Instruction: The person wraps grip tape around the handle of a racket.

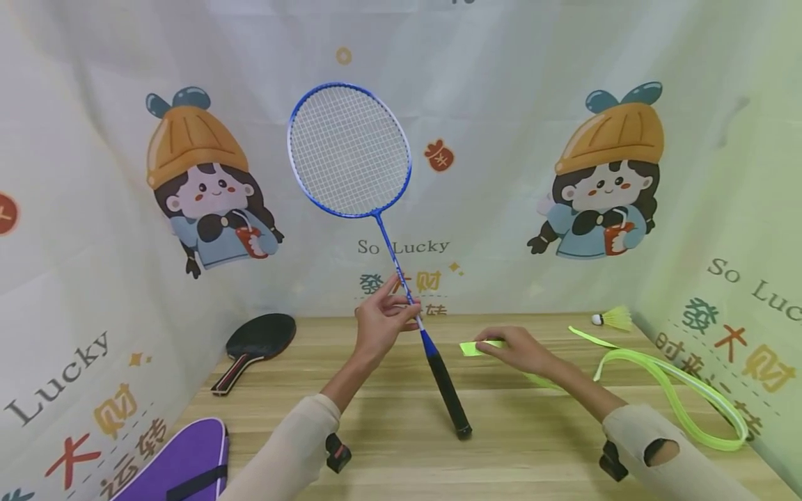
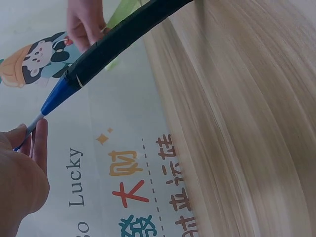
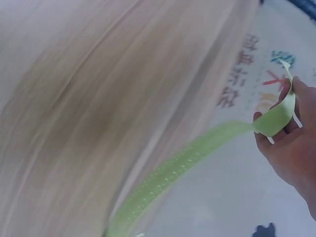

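A blue and white badminton racket (image 1: 349, 149) is held up at a slant, head upward and black handle (image 1: 447, 393) pointing down over the table. My left hand (image 1: 379, 323) pinches its thin shaft just above the blue cone. To the right, my right hand (image 1: 520, 348) grips one end of a neon yellow-green grip tape (image 1: 473, 348) between thumb and fingers, apart from the handle. In the right wrist view the perforated tape (image 3: 182, 158) curves through the fingers and trails down to the left. The left wrist view shows the handle (image 2: 118, 47) crossing in front of the right hand.
A long loop of yellow-green strip (image 1: 677, 390) lies on the table's right side, with a yellow shuttlecock (image 1: 614, 319) behind it. On the left are a black table tennis bat (image 1: 260, 341) and a purple case (image 1: 182, 459). Printed cloth (image 1: 489, 83) surrounds the wooden table (image 1: 376, 452).
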`<state>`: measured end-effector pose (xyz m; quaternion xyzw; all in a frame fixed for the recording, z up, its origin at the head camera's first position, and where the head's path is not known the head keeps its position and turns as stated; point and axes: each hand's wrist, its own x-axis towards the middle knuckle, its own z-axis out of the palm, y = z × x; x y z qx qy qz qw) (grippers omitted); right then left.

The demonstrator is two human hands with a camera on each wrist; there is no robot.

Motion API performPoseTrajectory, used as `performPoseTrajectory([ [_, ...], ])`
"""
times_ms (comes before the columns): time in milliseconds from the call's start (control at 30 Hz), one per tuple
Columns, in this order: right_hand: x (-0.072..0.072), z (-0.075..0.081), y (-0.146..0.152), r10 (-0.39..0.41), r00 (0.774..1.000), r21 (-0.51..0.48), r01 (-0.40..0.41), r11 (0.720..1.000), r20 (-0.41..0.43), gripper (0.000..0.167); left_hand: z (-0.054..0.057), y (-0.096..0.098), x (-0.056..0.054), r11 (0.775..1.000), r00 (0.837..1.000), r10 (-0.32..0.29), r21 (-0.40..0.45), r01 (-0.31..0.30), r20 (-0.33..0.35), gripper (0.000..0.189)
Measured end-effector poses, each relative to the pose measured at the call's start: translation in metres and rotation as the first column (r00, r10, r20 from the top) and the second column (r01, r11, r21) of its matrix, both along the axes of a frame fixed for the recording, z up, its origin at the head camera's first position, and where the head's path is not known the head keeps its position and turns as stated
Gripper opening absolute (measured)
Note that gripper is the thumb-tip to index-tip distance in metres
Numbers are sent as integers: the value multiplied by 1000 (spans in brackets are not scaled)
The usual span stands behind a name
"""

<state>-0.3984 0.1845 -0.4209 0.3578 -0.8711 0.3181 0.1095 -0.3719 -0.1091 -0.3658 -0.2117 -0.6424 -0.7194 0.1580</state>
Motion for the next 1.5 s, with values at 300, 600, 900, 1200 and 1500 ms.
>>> performPoseTrajectory([
  [300, 21, 26, -19, -7, 998, -60, 10, 998, 58, 20, 1, 3, 0, 1000, 1000, -8, -29, 8, -2, 74],
  [600, 36, 39, -38, 73, 985, -118, -55, 992, 158, 15, 2, 7, 0, 999, 1000, 2, -43, -3, -15, 76],
  [900, 37, 38, -56, 39, 997, -152, -28, 988, 66, 15, 3, 10, 1, 998, 1000, 5, -55, -6, -27, 75],
  [1200, 38, 38, -69, 57, 996, -188, -43, 981, 70, 13, 5, 11, 3, 998, 999, 5, -66, -8, -43, 75],
  [1500, 41, 38, -77, 62, 992, -231, -35, 972, 113, 19, 5, 10, 4, 997, 998, -9, -73, 4, -64, 75],
])
